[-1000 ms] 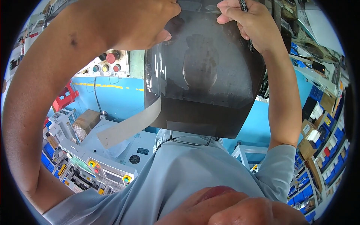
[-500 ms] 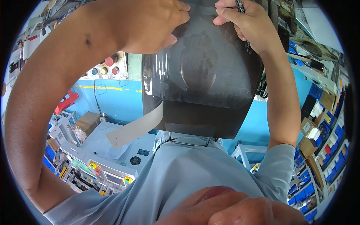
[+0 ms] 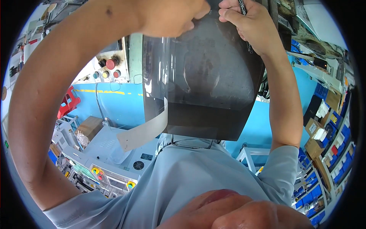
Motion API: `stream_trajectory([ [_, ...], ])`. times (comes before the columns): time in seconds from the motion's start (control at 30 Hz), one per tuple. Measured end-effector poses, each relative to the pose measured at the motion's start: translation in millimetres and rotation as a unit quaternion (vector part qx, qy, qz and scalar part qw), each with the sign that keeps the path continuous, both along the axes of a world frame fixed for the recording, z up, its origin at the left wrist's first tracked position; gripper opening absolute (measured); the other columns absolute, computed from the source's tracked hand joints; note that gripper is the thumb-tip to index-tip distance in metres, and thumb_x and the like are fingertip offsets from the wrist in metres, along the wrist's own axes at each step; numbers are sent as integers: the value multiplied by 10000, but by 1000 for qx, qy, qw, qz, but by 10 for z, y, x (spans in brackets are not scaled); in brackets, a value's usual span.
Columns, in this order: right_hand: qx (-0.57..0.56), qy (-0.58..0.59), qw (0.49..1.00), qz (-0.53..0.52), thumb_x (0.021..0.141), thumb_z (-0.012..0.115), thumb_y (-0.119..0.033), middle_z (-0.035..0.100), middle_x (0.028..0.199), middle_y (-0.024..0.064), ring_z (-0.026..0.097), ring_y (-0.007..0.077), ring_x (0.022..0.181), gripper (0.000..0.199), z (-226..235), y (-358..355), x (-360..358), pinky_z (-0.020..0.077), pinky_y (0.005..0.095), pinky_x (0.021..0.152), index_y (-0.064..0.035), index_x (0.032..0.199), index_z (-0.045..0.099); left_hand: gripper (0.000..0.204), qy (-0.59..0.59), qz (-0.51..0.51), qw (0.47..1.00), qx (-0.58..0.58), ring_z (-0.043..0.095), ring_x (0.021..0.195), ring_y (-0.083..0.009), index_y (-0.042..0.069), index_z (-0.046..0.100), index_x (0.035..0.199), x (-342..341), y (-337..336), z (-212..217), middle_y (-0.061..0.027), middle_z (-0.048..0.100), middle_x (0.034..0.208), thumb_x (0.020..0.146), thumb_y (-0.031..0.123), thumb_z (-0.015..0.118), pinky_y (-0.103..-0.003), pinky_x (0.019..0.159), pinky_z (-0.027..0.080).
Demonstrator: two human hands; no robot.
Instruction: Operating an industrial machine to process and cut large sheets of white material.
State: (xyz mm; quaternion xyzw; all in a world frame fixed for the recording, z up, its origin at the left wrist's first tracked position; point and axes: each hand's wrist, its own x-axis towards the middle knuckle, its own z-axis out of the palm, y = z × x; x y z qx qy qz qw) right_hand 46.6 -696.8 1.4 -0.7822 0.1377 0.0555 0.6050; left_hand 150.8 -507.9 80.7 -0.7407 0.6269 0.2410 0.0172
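Observation:
A dark flat plate (image 3: 213,122) lies before me. A clear, glossy plastic film (image 3: 164,68) rests over its left part, bulging slightly. From the film's near end a pale strip (image 3: 146,131) curls out to the left past the plate's edge. My left hand (image 3: 171,17) is over the far left of the plate, its fingers curled; what they pinch, if anything, is hidden. My right hand (image 3: 253,24) is at the far right of the plate, closed round a thin, dark speckled pen-like tool (image 3: 243,7). Its thumb and fingertips are close together near the plate.
To the left stands a control panel (image 3: 108,66) with coloured push buttons. Below it are a light machine housing (image 3: 110,141), a cardboard box (image 3: 89,128) and a red stool (image 3: 69,102). Shelves with blue bins (image 3: 339,171) line the right. A white frame (image 3: 253,154) stands near my right side.
My left hand has moved right and farther away, nearer to my right hand. The pale strip has shifted slightly right. My right hand, still holding the pen-like tool, has barely moved.

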Motion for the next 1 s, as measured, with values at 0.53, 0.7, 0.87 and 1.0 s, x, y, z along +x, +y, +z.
stream_trajectory([
  [0.53,135,-25,990,-3,952,621,-84,544,720,-36,431,47,538,22,-52,53,61,316,227,465,-82,948,599,227,55,180,981,-51,697,942,-373,-11,672,922,33,-387,-58,-216,721,950,826,185,734,-438,817,546],
  [0.7,158,-14,986,47,1024,595,-207,483,636,-61,362,29,461,134,17,-25,-1,264,226,421,-104,940,580,179,32,183,981,-49,696,933,-372,6,677,931,89,-400,-206,-212,721,951,842,159,699,-437,811,544],
  [0.87,180,10,982,51,1040,567,-242,445,589,-65,349,41,436,171,11,-31,-30,261,230,412,-99,951,595,191,40,188,981,-2,695,940,-372,16,682,962,47,-445,-96,-208,722,958,859,176,687,-436,818,543],
  [1.0,156,16,987,38,1039,573,-248,443,581,-64,357,47,438,180,17,3,7,264,233,412,-91,960,615,233,70,169,983,-29,699,955,-369,18,695,1009,-44,-380,45,-217,722,977,862,198,696,-431,838,541],
])
